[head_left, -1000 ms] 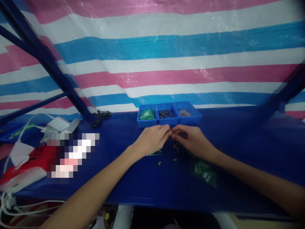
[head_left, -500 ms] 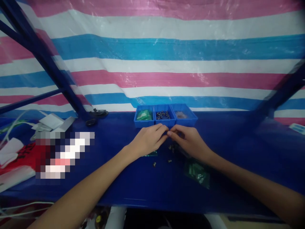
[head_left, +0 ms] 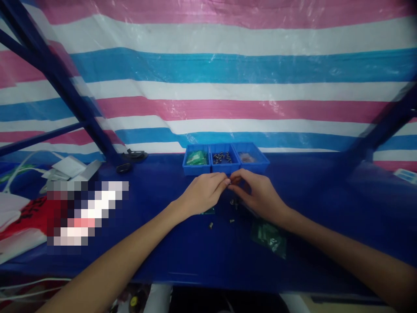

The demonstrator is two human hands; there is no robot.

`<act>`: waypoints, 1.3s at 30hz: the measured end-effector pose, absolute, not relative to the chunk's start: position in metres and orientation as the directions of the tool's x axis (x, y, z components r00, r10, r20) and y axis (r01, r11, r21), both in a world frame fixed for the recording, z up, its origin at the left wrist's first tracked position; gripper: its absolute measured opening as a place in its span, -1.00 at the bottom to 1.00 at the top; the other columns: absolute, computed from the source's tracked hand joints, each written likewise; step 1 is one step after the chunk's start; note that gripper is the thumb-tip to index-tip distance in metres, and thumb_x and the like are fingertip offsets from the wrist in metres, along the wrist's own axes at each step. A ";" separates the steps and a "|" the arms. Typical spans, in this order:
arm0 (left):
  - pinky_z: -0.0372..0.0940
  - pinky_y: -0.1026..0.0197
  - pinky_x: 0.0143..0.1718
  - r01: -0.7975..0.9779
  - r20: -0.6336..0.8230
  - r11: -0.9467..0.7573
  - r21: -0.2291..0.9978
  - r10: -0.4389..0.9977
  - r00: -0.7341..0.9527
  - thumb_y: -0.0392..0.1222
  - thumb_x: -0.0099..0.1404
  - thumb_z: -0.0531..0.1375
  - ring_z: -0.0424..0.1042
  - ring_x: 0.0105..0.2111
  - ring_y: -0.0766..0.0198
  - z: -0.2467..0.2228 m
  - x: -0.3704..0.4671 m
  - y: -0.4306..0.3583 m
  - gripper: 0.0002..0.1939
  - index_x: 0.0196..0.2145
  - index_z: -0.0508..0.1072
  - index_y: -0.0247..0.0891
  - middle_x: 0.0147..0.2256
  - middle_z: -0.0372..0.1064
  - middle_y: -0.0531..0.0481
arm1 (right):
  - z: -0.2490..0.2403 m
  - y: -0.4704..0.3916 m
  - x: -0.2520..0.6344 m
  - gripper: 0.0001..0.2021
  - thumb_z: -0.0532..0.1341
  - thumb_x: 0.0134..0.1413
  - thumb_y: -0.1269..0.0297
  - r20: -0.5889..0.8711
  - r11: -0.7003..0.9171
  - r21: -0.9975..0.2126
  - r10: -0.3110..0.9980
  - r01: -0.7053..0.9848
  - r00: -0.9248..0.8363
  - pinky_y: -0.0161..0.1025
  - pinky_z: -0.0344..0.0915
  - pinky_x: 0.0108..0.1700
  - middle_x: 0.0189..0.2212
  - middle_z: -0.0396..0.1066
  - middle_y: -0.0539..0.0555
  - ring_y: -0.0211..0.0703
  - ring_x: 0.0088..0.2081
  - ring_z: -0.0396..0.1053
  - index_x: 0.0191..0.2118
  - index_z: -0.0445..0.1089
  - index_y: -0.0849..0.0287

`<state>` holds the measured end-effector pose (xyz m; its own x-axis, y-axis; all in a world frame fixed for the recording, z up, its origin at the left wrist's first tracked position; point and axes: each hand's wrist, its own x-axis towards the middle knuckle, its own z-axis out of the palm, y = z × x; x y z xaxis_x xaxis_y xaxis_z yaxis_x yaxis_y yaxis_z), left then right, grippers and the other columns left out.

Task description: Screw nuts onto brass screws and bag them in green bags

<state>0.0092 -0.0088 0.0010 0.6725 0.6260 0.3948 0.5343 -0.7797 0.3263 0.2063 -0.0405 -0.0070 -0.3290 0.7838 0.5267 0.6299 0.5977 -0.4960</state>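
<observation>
My left hand and my right hand meet fingertip to fingertip above the blue table, just in front of the bins. Both are pinched closed on something too small to make out. Beneath them lie a few small metal screws, with another screw to their right. A green plastic bag rests below my right wrist. Part of another green bag shows under my left hand.
Behind my hands stand three joined blue bins: one with green packets, one with metal screws, one with clear pieces. White boxes and a red-and-white bag lie at left. Blue frame posts flank the table.
My fingertips have shifted slightly against each other, and the right fingers are bent a little differently. Both hands stay in nearly the same place.
</observation>
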 end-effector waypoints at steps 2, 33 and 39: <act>0.13 0.25 -0.39 0.516 0.406 -0.779 0.357 0.626 0.666 -0.14 0.54 -0.11 0.32 -0.41 0.32 0.003 0.009 -0.009 -0.65 -0.37 0.31 -0.27 -0.41 0.32 0.05 | -0.007 -0.041 0.207 -0.91 0.22 0.24 0.35 0.551 0.614 -0.475 0.766 0.630 -0.331 -0.29 0.30 -0.25 -0.30 0.49 0.01 -0.21 -0.30 0.43 -0.14 0.36 0.12; 0.22 0.22 -0.30 0.484 0.420 -0.772 0.412 0.633 0.650 -0.14 0.49 0.04 0.36 -0.31 0.26 -0.004 0.009 -0.004 -0.84 -0.24 0.32 -0.24 -0.30 0.34 0.03 | -0.001 -0.036 0.211 -0.89 0.17 0.21 0.43 0.518 0.628 -0.506 0.769 0.591 -0.375 -0.33 0.21 -0.35 -0.37 0.50 -0.01 -0.27 -0.39 0.38 -0.22 0.44 0.16; 0.19 0.22 -0.32 0.484 0.397 -0.741 0.466 0.664 0.634 -0.13 0.52 -0.03 0.30 -0.36 0.29 -0.005 0.012 -0.006 -0.72 -0.34 0.29 -0.25 -0.38 0.27 0.05 | -0.002 -0.038 0.210 -0.86 0.26 0.11 0.44 0.495 0.601 -0.565 0.795 0.566 -0.351 -0.36 0.25 -0.40 -0.34 0.53 -0.04 -0.32 -0.47 0.38 -0.20 0.45 0.13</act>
<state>0.0116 -0.0062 -0.0051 0.6335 0.6639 0.3973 0.4837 -0.7406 0.4664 0.2097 -0.0378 -0.0015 -0.3506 0.7950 0.4951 0.5656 0.6011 -0.5647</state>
